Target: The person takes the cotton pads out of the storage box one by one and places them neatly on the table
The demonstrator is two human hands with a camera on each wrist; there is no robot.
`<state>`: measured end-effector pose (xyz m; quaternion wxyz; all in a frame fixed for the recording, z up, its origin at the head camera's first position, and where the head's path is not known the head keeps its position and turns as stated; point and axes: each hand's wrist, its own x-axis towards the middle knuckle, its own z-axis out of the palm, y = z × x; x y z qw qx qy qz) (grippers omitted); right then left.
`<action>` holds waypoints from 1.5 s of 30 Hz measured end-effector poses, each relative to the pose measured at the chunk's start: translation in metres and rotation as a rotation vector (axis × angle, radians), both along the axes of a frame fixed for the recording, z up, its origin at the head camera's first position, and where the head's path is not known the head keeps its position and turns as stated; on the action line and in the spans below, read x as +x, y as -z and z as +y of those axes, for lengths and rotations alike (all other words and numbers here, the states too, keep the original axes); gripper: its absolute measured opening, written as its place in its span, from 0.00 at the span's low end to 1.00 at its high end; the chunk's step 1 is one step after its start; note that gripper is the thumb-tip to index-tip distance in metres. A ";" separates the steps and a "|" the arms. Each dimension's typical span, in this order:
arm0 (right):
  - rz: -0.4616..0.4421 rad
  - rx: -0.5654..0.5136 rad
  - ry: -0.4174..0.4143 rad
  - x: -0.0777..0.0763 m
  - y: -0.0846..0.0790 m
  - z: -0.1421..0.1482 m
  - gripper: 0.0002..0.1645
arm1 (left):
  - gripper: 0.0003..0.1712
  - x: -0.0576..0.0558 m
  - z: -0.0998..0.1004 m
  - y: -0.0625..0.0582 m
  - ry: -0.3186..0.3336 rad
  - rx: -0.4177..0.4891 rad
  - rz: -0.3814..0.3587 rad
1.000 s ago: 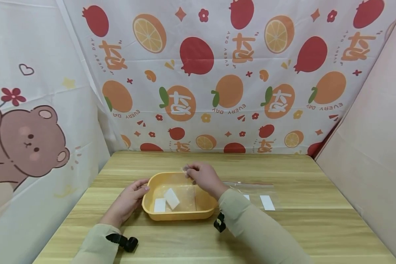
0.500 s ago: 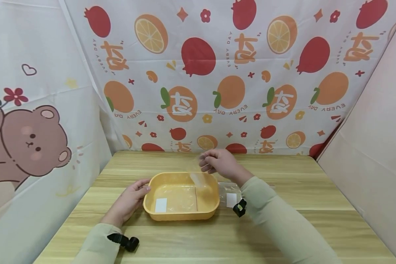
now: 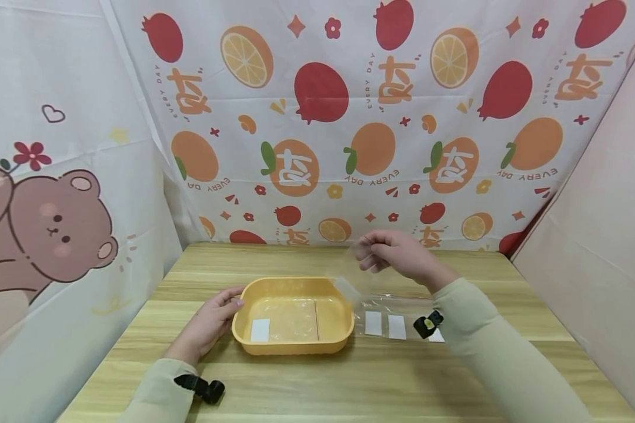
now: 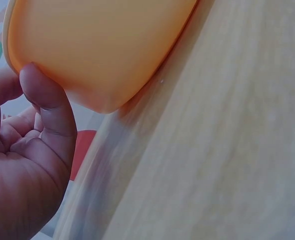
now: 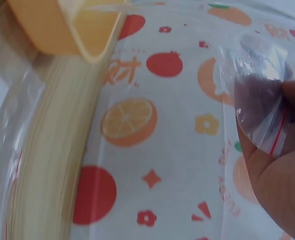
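My left hand (image 3: 211, 322) holds the left rim of a yellow plastic tray (image 3: 292, 348); the thumb (image 4: 45, 92) lies at the rim in the left wrist view. Inside the tray lies a clear zip bag (image 3: 288, 320) with a white label and a red seal line. Up beyond the tray's right end, my right hand (image 3: 399, 254) pinches another clear zip bag (image 5: 260, 95) near its red seal. That bag hangs down to the left, its white label (image 3: 346, 289) overlapping the tray's right rim in the head view.
Several clear zip bags (image 3: 408, 305) with white labels (image 3: 373, 323) lie on the wooden table (image 3: 296, 388), right of the tray, partly hidden under the right forearm. A fruit-print cloth (image 3: 317, 147) hangs behind the table, with cloth walls at both sides.
My right hand has lifted a zip bag out of the tray and carried it up and to the right. My left hand stays on the tray's rim.
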<state>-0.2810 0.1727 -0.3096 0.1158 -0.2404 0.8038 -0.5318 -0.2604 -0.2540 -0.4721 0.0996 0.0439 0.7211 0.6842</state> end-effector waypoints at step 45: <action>-0.364 0.400 -0.134 0.026 0.035 0.199 0.10 | 0.32 -0.003 0.001 -0.001 -0.004 -0.009 -0.007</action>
